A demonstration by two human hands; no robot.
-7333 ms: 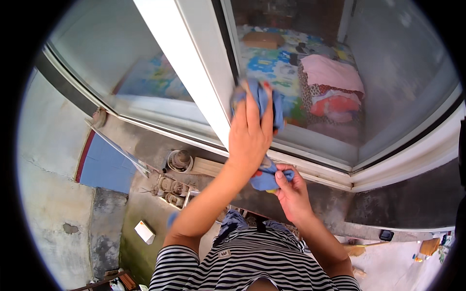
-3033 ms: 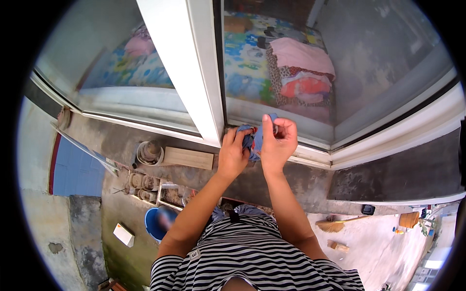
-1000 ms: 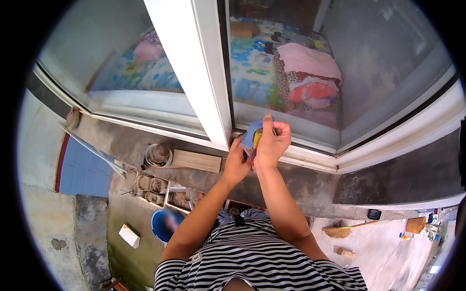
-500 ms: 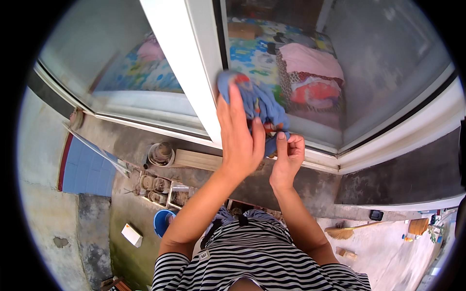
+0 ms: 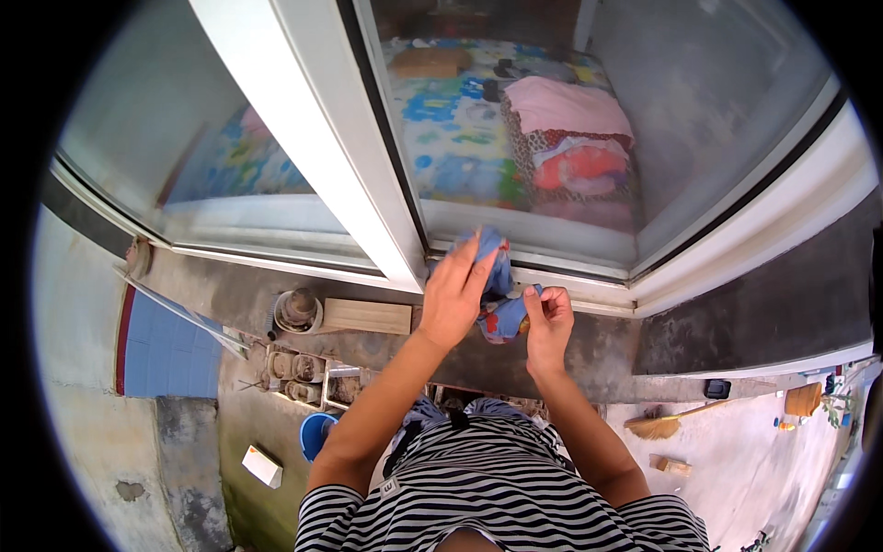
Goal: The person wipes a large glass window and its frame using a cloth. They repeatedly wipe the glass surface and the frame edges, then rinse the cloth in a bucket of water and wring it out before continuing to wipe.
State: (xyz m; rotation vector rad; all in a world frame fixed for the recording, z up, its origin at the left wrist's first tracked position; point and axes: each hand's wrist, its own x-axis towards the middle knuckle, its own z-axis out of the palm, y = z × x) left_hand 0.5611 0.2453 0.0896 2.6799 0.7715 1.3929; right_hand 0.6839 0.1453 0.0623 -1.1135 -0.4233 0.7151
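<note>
A blue cloth with red patches is sitting at the lower corner of a window, where a white post is meeting the bottom rail. The cloth's upper part is bunching near the frame, and its lower end is hanging in front of the ledge. The left hand is resting over the upper part, its fingers pointing up and lying fairly straight along the fabric; whether they are gripping it, I cannot tell. The right hand is pinching the edge of the lower end between thumb and fingers.

Behind the glass, a bed is showing its blue, green and white patterned cover. A folded pink cover is lying on it above red and white fabrics, and a brown box is lying towards the far end.

On the ledge, left of the hands, a pale wooden board is lying just beside a white basin that is holding a brown rounded object. Below, the person is wearing a black-and-white striped shirt. A blue bucket is showing partly behind the left arm, and a white box is lying near it on the ground. To the right, a broom is lying near a small wooden block, and an orange-brown pot is standing farther off.
</note>
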